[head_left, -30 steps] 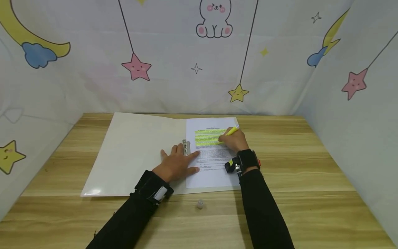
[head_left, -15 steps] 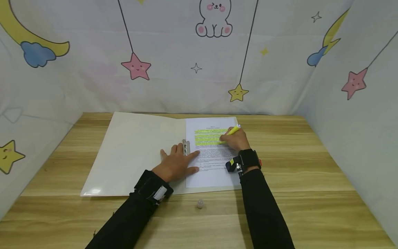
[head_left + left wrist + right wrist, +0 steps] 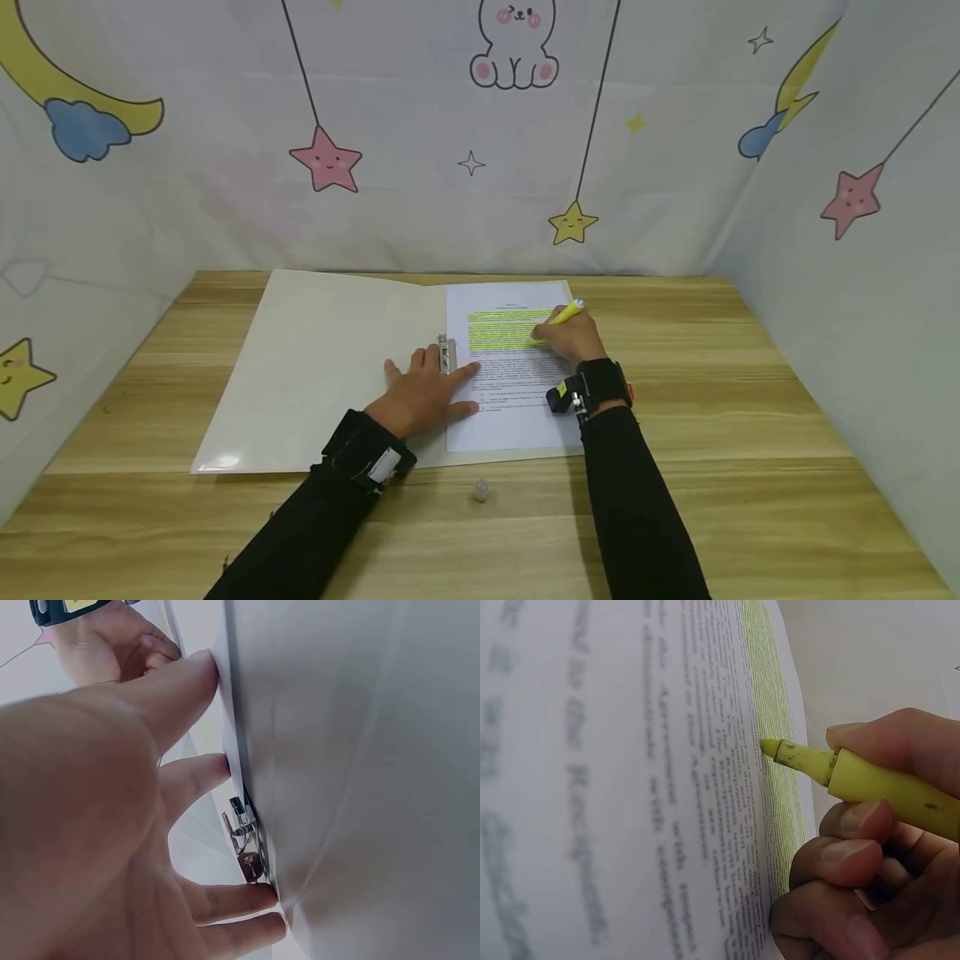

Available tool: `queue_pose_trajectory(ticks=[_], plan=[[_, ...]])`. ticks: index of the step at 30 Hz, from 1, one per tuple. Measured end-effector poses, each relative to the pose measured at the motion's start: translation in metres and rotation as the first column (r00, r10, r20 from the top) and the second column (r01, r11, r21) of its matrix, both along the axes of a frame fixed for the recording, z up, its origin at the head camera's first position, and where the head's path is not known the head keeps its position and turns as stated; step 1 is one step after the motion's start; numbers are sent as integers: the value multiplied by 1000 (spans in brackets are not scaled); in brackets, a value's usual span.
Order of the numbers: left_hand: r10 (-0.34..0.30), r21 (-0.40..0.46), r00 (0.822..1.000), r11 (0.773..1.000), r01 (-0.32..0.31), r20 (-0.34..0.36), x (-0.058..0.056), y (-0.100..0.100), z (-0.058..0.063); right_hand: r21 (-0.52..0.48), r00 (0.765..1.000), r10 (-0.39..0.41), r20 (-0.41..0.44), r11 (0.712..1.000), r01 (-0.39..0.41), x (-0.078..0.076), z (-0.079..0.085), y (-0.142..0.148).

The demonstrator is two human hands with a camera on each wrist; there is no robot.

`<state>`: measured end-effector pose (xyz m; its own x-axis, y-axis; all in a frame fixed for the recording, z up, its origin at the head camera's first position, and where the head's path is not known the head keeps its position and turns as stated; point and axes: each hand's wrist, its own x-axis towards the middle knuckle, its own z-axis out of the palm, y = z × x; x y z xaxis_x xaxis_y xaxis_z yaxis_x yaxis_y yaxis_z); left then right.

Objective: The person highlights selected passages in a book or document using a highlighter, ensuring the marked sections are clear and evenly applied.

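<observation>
A printed sheet (image 3: 510, 429) lies on the right side of an open white folder (image 3: 315, 367), its upper paragraph covered in yellow highlighting. My right hand (image 3: 573, 337) pinches a yellow highlighter (image 3: 892, 791) between thumb and fingers. In the right wrist view its chisel tip meets the lower edge of the highlighted lines. My left hand (image 3: 420, 400) is spread flat across the folder's spine, with thumb and forefinger on the sheet's left margin. The metal clip (image 3: 445, 357) of the folder sits just beyond its fingers and also shows between them in the left wrist view.
A small translucent cap-like piece (image 3: 481, 491) stands on the wooden table (image 3: 750, 433) in front of the folder. White fabric walls with printed stars and moons enclose the table at the back and sides. Wrist straps with cameras sit on both wrists.
The right hand has slid slightly to the right along the line with the highlighter. The left hand has stayed in place on the sheet and folder.
</observation>
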<state>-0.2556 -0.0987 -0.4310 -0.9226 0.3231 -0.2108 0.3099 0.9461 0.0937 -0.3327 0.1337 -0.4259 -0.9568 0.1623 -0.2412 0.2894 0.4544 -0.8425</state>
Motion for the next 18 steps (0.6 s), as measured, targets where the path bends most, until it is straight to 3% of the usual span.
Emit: queue_pose_trajectory(ticks=[7, 12, 18], plan=[[2, 5, 1000, 1000, -2, -2, 0, -1, 0, -14, 1000, -6, 5, 1000, 6, 0, 0, 1], [-4, 8, 1000, 1000, 4, 0, 0, 0, 0, 50, 1000, 2, 5, 999, -2, 0, 0, 6], [-1, 5, 1000, 1000, 1, 9, 1, 0, 3, 59, 1000, 11, -15, 998, -10, -2, -2, 7]])
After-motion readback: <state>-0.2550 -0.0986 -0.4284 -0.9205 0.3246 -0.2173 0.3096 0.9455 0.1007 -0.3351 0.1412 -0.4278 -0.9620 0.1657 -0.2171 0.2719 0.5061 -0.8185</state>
